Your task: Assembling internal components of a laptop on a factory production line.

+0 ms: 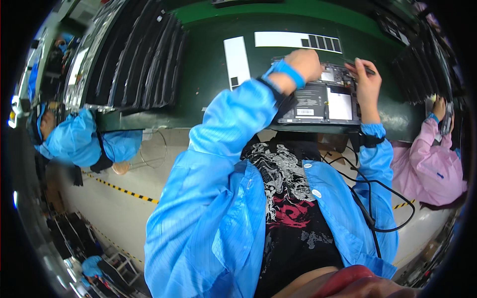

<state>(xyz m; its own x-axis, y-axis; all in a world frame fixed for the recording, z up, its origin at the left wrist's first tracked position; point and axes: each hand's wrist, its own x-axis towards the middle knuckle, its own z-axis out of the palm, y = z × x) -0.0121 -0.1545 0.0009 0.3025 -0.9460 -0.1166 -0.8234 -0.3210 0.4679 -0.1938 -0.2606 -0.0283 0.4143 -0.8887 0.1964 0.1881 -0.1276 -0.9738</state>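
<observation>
An opened laptop base [322, 120] lies at the table's near edge, its insides exposed. A black battery [310, 101] fills its near left part, and a pale rectangular panel [341, 105] lies to the right of that. My left hand [304, 64] is curled over the laptop's far left part. Its fingertips are turned down and partly hidden, so what they hold cannot be made out. At the laptop's far right corner, my right hand [368, 89] grips a dark slim tool [366, 69] between thumb and fingers; the tool's tip is not clear.
White strips with dark squares [278, 38] [237, 59] lie on the green table [203, 59]. Dark panels stand in rows at left [144, 59] and right [422, 69]. A black cable [385, 230] hangs by my right arm. Co-workers in blue [74, 139] and pink [432, 164] sit nearby.
</observation>
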